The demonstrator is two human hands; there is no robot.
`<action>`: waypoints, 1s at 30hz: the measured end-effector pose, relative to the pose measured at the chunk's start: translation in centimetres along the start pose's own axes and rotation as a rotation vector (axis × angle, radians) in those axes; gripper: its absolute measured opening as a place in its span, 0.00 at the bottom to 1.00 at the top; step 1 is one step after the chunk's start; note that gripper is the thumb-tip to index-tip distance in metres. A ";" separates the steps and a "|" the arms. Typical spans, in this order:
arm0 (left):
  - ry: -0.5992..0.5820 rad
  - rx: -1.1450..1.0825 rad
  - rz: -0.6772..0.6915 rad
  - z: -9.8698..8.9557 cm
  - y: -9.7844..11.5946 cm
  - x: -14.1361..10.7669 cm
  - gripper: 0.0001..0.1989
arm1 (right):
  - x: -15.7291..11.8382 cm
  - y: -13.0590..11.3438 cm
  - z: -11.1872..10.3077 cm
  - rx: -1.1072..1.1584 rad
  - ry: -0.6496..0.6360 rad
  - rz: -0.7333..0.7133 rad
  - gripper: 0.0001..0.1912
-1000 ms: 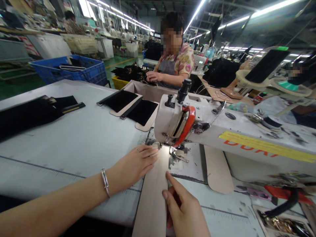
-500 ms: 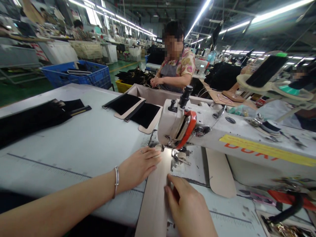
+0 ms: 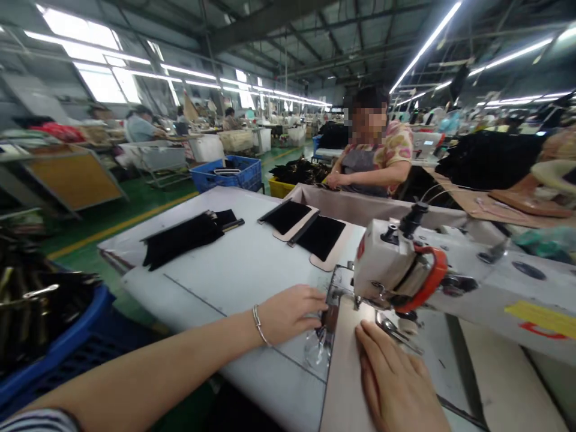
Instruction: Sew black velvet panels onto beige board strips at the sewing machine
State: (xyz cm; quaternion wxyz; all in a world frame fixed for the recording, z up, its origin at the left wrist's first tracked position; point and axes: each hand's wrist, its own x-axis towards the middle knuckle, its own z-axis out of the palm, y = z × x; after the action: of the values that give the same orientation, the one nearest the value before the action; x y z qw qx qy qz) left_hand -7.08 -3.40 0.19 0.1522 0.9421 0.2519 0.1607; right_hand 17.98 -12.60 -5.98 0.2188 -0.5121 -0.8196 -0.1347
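Observation:
A long beige panel lies under the head of the white sewing machine, with its near end running out of view. My right hand rests on the panel's right side, fingers stretched forward and fairly flat, just short of the presser foot. To the panel's left, my left hand is open, a bracelet on its wrist. Its fingertips reach the metal plate beside the needle area, off the panel. Two black pieces on beige backings, a farther one and a nearer one, lie beyond the machine head.
Black strips lie on the white table at left. A blue basket of dark pieces stands at lower left, another blue crate behind the table. A co-worker works across from me, beside a yellow bin.
My view has swung left and up. My left hand has come off the panel to its left side; my right hand has moved forward and flattened onto the panel.

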 end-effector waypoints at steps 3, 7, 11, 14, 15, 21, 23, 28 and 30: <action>-0.013 0.078 0.083 0.2 3.3 -1.3 0.21 | 0.2 -0.1 0.0 0.001 -0.016 0.015 0.22; -0.108 0.177 0.259 2.6 8.7 -2.9 0.20 | 0.8 -1.2 -1.4 0.054 -0.124 0.132 0.22; -0.105 0.166 0.262 4.4 9.0 -4.0 0.24 | 1.4 -1.7 -2.1 0.105 -0.195 0.192 0.22; -0.138 0.112 0.252 4.8 8.0 -4.4 0.31 | 1.5 -1.7 -2.3 0.138 -0.213 0.203 0.22; -0.163 0.098 0.245 4.8 7.8 -4.5 0.34 | 1.5 -1.7 -2.4 0.146 -0.214 0.206 0.22; -0.212 0.096 0.251 4.9 7.8 -4.6 0.43 | 1.6 -1.7 -2.4 0.161 -0.222 0.218 0.22; -0.206 0.092 0.244 5.1 7.7 -4.6 0.43 | 1.6 -1.7 -2.4 0.160 -0.221 0.219 0.22; -0.172 0.103 0.238 5.4 7.6 -4.5 0.39 | 1.7 -1.6 -2.3 0.135 -0.221 0.231 0.23; -0.164 0.117 0.234 5.4 7.9 -4.5 0.36 | 1.6 -1.6 -2.2 0.123 -0.219 0.223 0.23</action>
State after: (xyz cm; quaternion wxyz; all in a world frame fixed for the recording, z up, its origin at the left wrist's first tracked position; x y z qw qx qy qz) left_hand -5.40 -13.40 -2.83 0.0971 0.9822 0.1362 0.0850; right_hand 16.43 -12.98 -3.27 0.1725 -0.5972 -0.7833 -0.0026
